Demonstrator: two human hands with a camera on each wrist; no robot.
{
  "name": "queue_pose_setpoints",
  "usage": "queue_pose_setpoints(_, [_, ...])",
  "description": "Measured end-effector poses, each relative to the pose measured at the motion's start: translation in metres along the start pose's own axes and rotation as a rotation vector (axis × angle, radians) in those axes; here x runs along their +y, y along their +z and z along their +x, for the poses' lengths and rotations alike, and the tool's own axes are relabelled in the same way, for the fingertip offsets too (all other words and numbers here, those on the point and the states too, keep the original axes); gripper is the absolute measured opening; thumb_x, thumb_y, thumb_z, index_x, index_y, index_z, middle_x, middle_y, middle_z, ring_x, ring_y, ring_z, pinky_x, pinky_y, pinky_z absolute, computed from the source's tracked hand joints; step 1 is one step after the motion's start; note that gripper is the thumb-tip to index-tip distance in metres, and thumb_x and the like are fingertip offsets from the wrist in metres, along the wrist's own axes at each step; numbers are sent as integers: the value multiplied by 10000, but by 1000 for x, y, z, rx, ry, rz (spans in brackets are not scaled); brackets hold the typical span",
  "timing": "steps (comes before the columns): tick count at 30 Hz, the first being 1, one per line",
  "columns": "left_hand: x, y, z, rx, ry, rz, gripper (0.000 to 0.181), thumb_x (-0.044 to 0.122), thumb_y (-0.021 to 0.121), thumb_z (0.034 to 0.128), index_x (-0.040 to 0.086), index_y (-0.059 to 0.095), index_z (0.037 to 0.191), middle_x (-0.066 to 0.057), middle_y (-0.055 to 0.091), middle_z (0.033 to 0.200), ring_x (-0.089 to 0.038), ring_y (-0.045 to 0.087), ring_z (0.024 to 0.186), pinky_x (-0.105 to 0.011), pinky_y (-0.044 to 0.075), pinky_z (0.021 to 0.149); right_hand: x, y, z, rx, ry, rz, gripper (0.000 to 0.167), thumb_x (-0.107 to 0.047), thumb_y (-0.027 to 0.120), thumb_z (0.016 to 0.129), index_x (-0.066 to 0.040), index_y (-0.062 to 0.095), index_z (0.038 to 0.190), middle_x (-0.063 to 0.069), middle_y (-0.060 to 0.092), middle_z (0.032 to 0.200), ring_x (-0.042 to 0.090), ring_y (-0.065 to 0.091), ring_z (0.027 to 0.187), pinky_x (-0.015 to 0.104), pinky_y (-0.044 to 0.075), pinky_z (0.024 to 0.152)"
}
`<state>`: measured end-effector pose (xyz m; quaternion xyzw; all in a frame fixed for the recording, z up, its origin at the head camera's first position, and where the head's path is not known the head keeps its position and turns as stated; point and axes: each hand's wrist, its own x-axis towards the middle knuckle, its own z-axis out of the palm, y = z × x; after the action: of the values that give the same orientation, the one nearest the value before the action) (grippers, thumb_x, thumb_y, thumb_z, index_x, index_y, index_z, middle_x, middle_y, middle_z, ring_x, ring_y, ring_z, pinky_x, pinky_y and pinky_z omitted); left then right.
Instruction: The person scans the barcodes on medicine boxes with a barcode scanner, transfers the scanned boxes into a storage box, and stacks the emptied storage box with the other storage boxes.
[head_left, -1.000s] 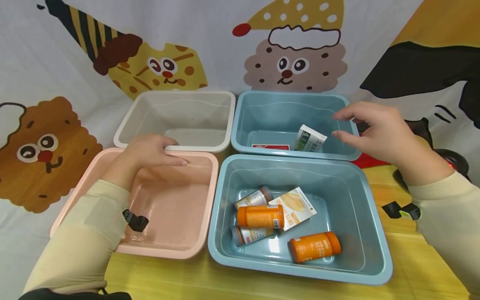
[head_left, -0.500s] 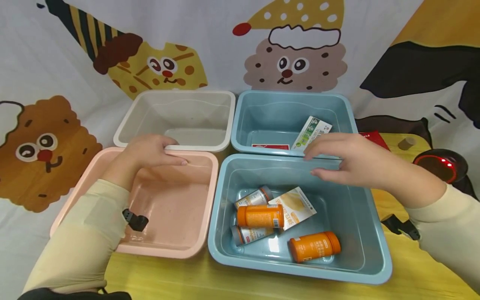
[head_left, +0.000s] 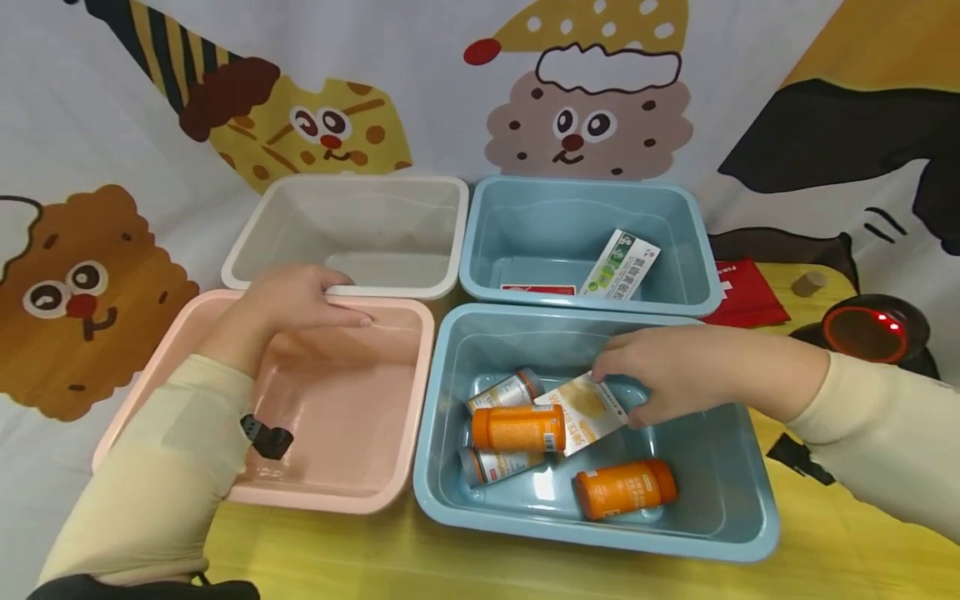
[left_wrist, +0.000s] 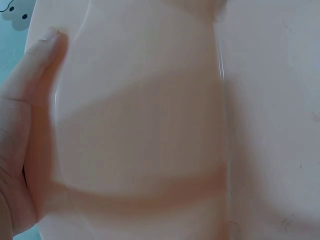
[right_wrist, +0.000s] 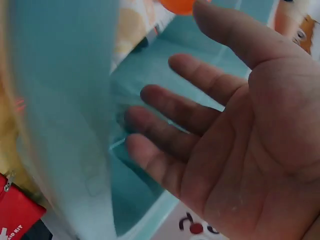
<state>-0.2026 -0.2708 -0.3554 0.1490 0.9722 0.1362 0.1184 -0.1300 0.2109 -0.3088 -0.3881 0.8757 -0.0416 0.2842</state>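
My right hand (head_left: pixel 651 368), spread and empty, is hovering beside the white-and-yellow box (head_left: pixel 585 407). My left hand (head_left: pixel 288 305) is resting over the pink bin (head_left: pixel 345 408)'s rim, its grip unclear.

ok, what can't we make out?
Head: far corner of white box, behind right grip.
Head: part of lower silver jar, behind back orange jar.
Head: front orange jar lettering, too small.
Left wrist: left grip, cropped by left edge.
Right wrist: red pouch, cropped by left edge.
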Motion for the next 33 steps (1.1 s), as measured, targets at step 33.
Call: queue_pose_setpoints(33, [-1, -2, 0, 6, 9, 4, 633, 800, 788, 774, 239, 777, 1066, 31, 729, 968, -242, 629, 896, -484, 502, 829, -26, 46, 75, -158, 100, -172, 914, -363, 1051, 646, -210, 537, 1385, -16, 662, 1125, 197, 587, 954, 442, 548, 940])
